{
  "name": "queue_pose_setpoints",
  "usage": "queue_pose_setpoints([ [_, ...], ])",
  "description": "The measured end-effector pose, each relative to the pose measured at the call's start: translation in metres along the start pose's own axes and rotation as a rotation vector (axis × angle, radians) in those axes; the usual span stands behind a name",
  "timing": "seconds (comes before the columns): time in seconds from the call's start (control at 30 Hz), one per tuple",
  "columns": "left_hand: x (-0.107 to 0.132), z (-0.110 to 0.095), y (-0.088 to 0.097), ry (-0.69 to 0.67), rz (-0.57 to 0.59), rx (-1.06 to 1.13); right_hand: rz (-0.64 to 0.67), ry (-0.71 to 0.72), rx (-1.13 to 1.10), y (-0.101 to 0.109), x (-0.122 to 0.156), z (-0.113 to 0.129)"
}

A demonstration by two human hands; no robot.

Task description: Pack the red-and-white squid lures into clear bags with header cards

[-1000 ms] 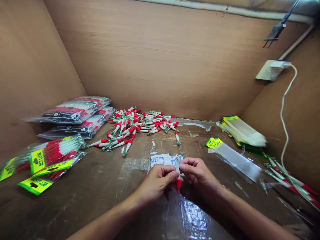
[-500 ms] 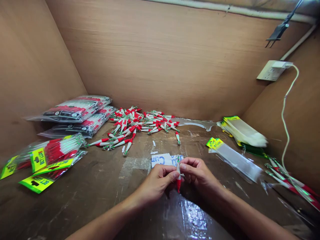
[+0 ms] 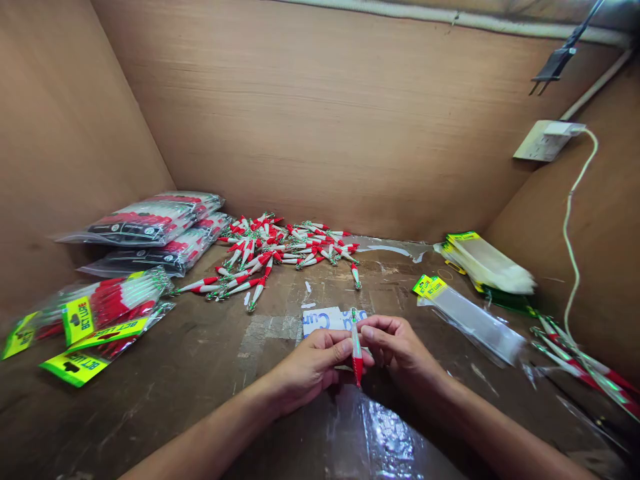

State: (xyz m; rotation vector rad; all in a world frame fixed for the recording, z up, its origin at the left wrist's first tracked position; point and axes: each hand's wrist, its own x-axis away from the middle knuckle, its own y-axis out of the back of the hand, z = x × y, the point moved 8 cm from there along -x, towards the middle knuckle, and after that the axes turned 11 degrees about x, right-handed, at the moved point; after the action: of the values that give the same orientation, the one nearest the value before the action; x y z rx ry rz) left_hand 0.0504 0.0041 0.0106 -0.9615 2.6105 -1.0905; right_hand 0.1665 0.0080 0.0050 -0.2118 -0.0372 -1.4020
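A red-and-white fishing lure with green hooks at its far end is held upright in my view, red tip toward me. My left hand pinches its side between thumb and fingers. My right hand has its fingers closed at the lure's right side, near the hook end; whether it grips the lure itself is hard to make out. Beneath the hook end lies a white piece with blue lettering, stuck on the brown tabletop. A loose heap of similar lures spreads out beyond my hands.
Filled clear bags are stacked at the left, with yellow-labelled lure packs before them. Flat clear sleeves and another sleeve stack lie right. Longer lures sit beneath a white cable. A black plug hangs above.
The lure has turned slightly between my fingers, and its hook end has shifted a little left. My left hand has moved slightly; the surroundings stay put.
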Motion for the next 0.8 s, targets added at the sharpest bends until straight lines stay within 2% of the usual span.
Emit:
queue_pose_setpoints([
  [0.2,0.0018,0.0010,-0.0021,0.036,0.024,0.085,0.015,-0.006,-0.022,-0.0025,0.0012,0.0018],
  [0.43,-0.0019,0.0020,-0.0011,0.008,0.025,-0.070,0.011,-0.018,0.008,-0.0025,0.0056,0.0014],
  [0.6,-0.0018,0.0036,0.0051,0.018,-0.016,-0.229,0.010,-0.016,0.048,-0.0023,0.0047,0.0012],
  [0.8,-0.0008,-0.0007,0.0026,0.006,-0.027,-0.271,0.011,-0.016,0.062,-0.0012,0.0028,-0.0024],
])
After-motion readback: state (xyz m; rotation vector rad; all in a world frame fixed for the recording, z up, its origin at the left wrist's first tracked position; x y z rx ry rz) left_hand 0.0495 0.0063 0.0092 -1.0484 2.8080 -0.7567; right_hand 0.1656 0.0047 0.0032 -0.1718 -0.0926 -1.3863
